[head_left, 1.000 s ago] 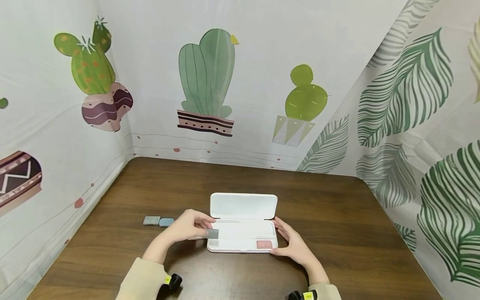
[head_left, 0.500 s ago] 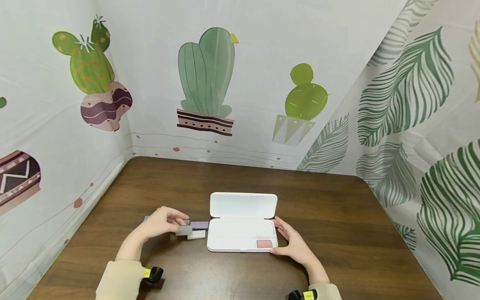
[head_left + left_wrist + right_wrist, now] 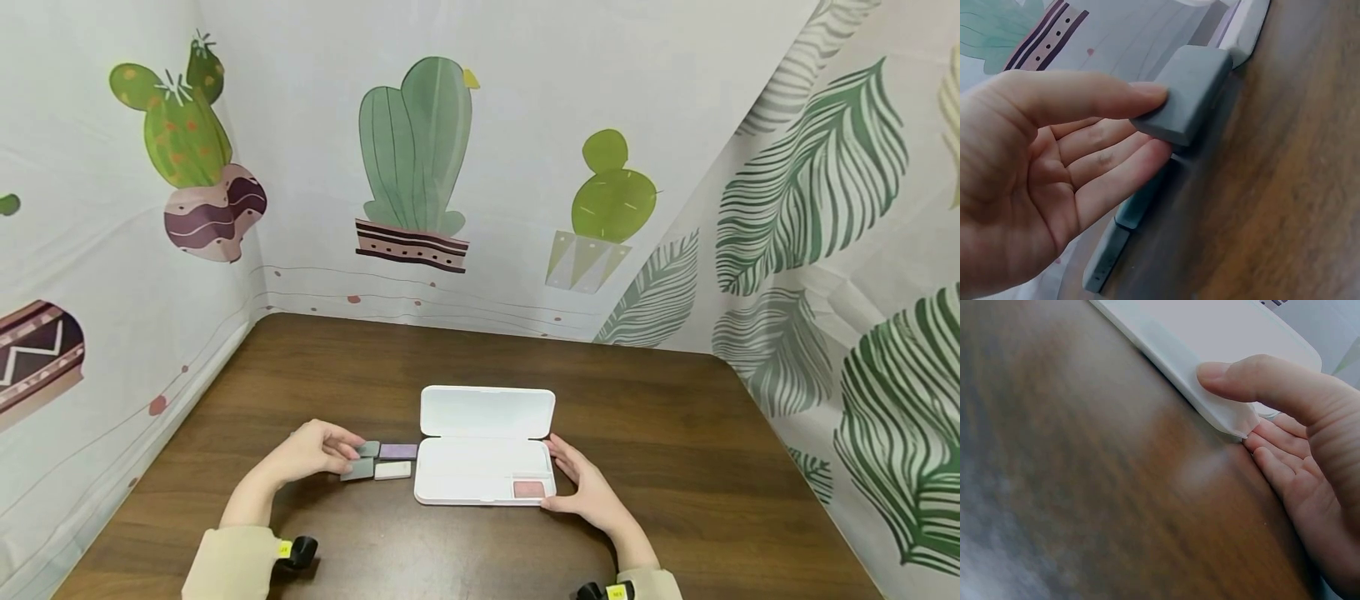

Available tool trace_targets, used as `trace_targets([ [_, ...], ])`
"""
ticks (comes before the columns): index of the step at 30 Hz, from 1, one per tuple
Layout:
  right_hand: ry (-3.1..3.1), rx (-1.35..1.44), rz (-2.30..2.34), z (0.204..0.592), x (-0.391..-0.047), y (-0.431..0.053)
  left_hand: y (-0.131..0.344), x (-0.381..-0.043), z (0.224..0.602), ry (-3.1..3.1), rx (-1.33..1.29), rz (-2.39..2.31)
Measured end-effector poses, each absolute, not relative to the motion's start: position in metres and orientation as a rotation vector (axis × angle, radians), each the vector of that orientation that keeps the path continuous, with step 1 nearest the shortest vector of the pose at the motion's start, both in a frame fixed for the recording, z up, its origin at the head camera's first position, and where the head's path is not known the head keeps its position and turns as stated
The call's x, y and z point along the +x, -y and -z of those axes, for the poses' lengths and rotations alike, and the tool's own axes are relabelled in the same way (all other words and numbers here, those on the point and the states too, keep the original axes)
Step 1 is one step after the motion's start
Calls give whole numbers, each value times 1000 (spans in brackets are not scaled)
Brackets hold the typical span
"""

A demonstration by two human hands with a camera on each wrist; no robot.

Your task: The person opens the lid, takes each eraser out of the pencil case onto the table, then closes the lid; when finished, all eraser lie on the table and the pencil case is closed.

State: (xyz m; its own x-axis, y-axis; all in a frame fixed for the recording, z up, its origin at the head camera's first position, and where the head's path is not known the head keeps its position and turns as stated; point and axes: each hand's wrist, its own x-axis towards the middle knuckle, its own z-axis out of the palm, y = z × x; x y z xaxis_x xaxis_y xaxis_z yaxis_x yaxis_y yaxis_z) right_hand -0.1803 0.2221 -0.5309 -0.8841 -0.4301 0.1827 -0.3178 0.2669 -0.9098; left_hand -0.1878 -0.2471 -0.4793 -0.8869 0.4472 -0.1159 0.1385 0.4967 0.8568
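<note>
My left hand point(image 3: 309, 451) pinches a grey block-shaped eraser point(image 3: 1194, 84) between thumb and fingertips, low over the table at the left end of a row of erasers. A white eraser point(image 3: 392, 471) lies just to its right, with a purple one point(image 3: 397, 451) and a grey-green one point(image 3: 367, 449) behind. To the right stands a white pencil case point(image 3: 472, 460), lid raised, a pink eraser point(image 3: 528, 489) in its front right corner. My right hand point(image 3: 588, 492) holds the case's right end, thumb at the front edge point(image 3: 1179, 381) and fingers round the side.
In the left wrist view a teal eraser point(image 3: 1141, 203) and a grey one point(image 3: 1105, 257) lie beyond the left hand, which hides them in the head view. A patterned cloth point(image 3: 510, 167) backs the brown table point(image 3: 637, 400).
My left hand has carried the grey eraser leftward from above the case's left part, then lowered it beside the white eraser. The right hand and the case stay put.
</note>
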Motion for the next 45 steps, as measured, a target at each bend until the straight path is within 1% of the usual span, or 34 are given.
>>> trace_targets([
  [9,-2419,-709,1697,531,-180,-222,247,-188,483,-2453,480,-1332],
  [28,-2396,-769,1738,533,-182,-223,240,-192,484,-2510,355,-1428],
  [36,-2397,-756,1735,531,-181,-222,237,-191,482,-2542,410,-1440],
  [43,-2397,-752,1734,532,-181,-223,227,-193,481,-2489,634,-1578],
  [45,-2398,-764,1737,532,-181,-223,219,-192,479,-2476,661,-1620],
])
